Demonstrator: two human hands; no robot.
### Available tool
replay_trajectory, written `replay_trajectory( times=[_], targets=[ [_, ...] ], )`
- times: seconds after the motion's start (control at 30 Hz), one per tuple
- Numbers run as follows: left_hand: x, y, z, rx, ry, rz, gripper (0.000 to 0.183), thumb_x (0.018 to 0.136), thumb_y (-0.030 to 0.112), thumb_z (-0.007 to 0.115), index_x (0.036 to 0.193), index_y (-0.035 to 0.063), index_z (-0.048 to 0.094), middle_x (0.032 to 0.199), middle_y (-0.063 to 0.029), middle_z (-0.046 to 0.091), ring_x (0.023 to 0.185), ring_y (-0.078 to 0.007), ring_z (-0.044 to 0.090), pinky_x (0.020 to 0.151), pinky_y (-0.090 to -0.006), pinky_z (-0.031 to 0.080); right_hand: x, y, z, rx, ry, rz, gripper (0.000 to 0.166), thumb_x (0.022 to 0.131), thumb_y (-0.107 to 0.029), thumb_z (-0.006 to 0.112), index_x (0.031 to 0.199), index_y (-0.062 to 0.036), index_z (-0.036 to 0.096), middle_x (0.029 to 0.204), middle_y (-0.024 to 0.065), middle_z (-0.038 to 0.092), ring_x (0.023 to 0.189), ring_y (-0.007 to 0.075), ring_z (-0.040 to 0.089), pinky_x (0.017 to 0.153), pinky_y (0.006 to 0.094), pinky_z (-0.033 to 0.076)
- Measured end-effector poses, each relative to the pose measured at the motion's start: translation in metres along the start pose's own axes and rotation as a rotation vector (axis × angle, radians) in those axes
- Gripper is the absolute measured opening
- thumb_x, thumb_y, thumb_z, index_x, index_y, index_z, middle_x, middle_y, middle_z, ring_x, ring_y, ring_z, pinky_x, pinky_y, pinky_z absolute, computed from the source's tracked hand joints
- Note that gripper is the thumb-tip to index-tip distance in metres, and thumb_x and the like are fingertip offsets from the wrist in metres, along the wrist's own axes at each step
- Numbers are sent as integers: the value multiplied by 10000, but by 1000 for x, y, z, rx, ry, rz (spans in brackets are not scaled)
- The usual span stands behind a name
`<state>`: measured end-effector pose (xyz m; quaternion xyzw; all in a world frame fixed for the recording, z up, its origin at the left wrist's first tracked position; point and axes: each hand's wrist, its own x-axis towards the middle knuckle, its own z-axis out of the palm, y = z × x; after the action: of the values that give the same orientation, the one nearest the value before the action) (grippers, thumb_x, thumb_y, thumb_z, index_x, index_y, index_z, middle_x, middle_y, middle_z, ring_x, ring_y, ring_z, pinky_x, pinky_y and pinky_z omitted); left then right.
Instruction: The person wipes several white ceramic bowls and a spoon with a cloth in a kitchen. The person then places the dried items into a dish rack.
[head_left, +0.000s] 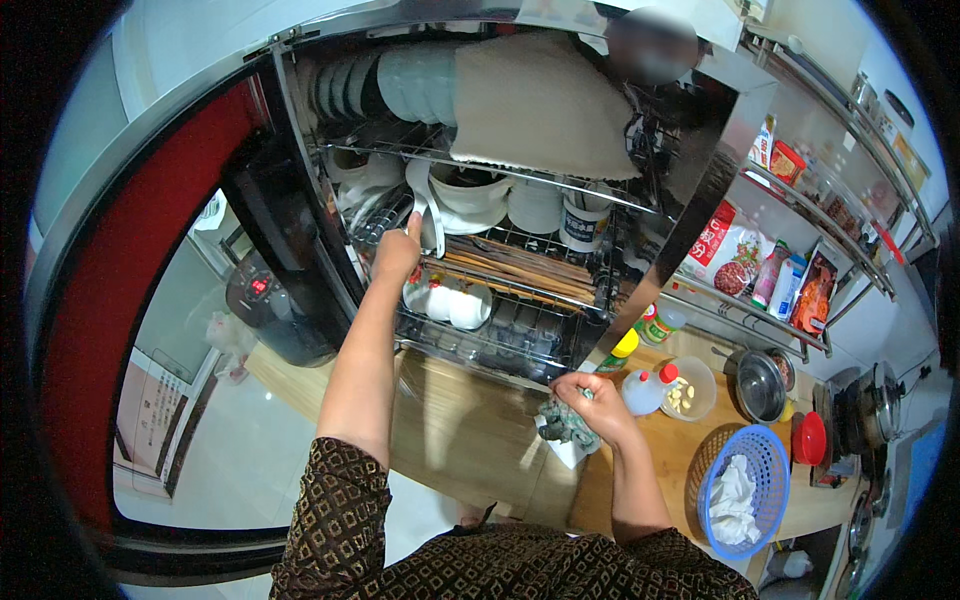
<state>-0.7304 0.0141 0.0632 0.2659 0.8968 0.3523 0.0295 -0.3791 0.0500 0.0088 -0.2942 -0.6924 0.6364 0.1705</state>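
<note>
My left hand (397, 251) reaches into the middle level of a dish cabinet, its fingers closed around a white spoon or ladle (421, 191) that stands upright by the bowls. White bowls (469, 191), cups (534, 206) and a pile of wooden chopsticks (517, 266) lie to its right. At the cabinet's lower front edge, my right hand (596, 405) grips a crumpled green and grey cloth (566, 424). Plates (416, 86) stand on the upper rack beside a beige cloth (536, 105). White mugs (457, 304) rest on the lower rack.
The cabinet door (142, 270) stands open at the left, near a dark appliance (281, 307). On the right of the counter are a blue basket (784, 480) holding white cloth, bottles (641, 394), a bowl of garlic cloves (701, 386) and a red bowl (808, 439). Packets fill a wall rack (780, 322).
</note>
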Motion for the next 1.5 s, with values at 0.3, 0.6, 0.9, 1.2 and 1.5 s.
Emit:
replay_trajectory(
  times=[0.3,0.6,0.9,1.2,1.5],
  targets=[
    [-85,-35,35,-387,91,109,657,886,441,292,461,-11,509,371,-94,434,368,-221,464,479,-343,394,-83,66,-71,-356,108,207,259,786,-251,583,846,0,597,716,56,591,665,120,523,609,277,429],
    [-223,-93,114,-472,-798,-40,471,857,382,433,536,42,492,468,-34,486,386,-100,441,366,-239,350,-121,161,-153,-959,523,244,148,720,-177,584,817,-72,623,797,156,603,779,311,579,685,376,453],
    [-255,-87,109,-440,-914,-26,258,833,244,476,736,16,545,617,-48,549,522,-106,498,448,-236,405,-120,122,-126,-831,633,244,211,772,-251,551,767,-54,628,644,137,602,619,285,587,576,362,447],
    [-266,-39,68,-327,-967,233,247,862,202,433,947,4,554,670,-41,565,582,-102,498,540,-241,421,-105,15,-66,-732,441,-57,368,854,-304,434,675,-12,569,578,175,543,571,333,550,571,410,423],
    [-238,-32,29,-527,-891,398,220,859,204,449,862,7,548,712,-64,567,650,-144,525,620,-262,421,-11,-193,13,-504,308,-855,219,840,-181,487,970,-11,533,840,122,587,759,191,585,659,291,454]
  ],
)
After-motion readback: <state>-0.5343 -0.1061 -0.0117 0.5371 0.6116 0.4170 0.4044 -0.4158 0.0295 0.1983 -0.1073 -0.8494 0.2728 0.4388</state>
